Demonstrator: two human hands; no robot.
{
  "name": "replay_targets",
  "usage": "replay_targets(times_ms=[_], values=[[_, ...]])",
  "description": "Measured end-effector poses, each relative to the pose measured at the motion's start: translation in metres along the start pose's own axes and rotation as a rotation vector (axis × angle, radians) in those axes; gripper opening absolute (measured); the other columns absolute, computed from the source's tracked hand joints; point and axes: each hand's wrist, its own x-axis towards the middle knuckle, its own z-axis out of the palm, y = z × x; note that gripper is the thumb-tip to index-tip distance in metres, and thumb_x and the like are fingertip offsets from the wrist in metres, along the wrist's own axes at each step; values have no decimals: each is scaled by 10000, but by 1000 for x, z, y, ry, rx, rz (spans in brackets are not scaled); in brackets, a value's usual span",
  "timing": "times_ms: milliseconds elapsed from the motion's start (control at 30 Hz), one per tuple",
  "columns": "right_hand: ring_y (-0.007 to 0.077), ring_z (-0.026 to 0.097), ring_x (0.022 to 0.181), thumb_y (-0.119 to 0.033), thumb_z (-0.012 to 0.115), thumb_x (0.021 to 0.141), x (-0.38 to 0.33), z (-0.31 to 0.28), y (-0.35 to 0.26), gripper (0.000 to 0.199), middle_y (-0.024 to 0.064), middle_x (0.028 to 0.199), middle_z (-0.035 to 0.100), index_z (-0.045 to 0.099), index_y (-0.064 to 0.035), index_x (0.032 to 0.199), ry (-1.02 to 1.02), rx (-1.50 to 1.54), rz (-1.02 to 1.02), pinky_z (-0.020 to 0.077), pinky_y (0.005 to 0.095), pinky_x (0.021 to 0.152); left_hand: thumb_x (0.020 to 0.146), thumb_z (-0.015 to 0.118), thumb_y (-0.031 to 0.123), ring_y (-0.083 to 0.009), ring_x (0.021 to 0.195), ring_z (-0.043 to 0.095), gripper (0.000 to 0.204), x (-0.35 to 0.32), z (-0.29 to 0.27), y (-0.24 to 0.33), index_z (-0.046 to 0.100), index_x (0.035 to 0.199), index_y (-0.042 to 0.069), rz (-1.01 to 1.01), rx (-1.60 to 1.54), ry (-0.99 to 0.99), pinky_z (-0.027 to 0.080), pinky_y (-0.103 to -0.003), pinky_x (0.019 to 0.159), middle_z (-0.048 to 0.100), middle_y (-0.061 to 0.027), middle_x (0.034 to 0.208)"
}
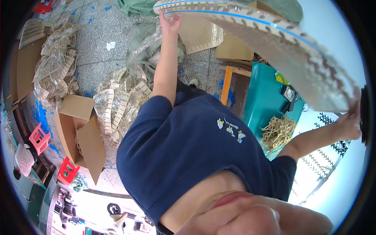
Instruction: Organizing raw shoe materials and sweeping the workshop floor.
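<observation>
A long, bowed beige sheet or stack (297, 66) with a notched edge and a blue stripe spans the top and right of the head view. A clear, shiny film seems to cover part of it. At its left end my left hand (170, 24) grips the edge, fingers partly hidden by the sheet. My right hand (349, 124) is closed at the other end, low on the right, blurred and near the dark rim of the picture. Beneath the left end lies a flat beige patterned panel (199, 36).
On the floor to the left are clear bags of notched beige strips (117, 105), an opened cardboard box (67, 129) and red stools (68, 171). A green table (256, 102) at the right bears a tangled heap of beige strips (279, 131). Other people (24, 160) are at the far left.
</observation>
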Motion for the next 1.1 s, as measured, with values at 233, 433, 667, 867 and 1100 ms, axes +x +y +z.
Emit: replay_targets(times_ms=[233, 433, 667, 867, 1100], values=[[174, 514, 764, -174, 640, 714, -230, -46, -6, 303, 86, 824, 557, 521, 15, 918, 262, -532, 833, 426, 309, 711, 827, 474, 129, -176, 802, 555, 174, 149, -2, -13, 518, 977, 54, 91, 300, 86, 466, -298, 664, 566, -71, 857], [106, 461, 637, -96, 607, 716, -393, -7, -37, 160, 1, 686, 471, 462, -59, 774, -380, -297, 1217, 397, 241, 593, 788, 512, 13, -93, 636, 549, 73, 69, 130, -55, 535, 839, 59, 152, 517, -320, 434, -204, 517, 570, -17, 739], [107, 557, 723, -95, 574, 755, -374, 65, 21, 152, 49, 739, 562, 479, -24, 850, -356, 245, 1327, 461, 244, 607, 763, 573, 27, -37, 542, 474, 136, -38, 175, -125, 538, 894, 38, 22, 949, -658, 350, -154, 455, 539, 23, 667], [209, 545, 903, -133, 680, 671, -196, 95, 53, 307, 85, 947, 571, 506, -27, 900, -159, 67, 560, 418, 301, 768, 691, 670, 169, -59, 652, 510, 336, -117, 144, -119, 534, 932, -20, -275, 1755, -829, 401, -201, 570, 575, -22, 760], [196, 523, 700, -183, 692, 644, -248, 96, 56, 306, 69, 786, 542, 506, -37, 838, -509, 180, 651, 415, 293, 659, 699, 625, 126, -76, 764, 517, 297, -126, 79, -78, 548, 960, 8, -349, 1644, -784, 404, -200, 657, 575, -23, 835]])
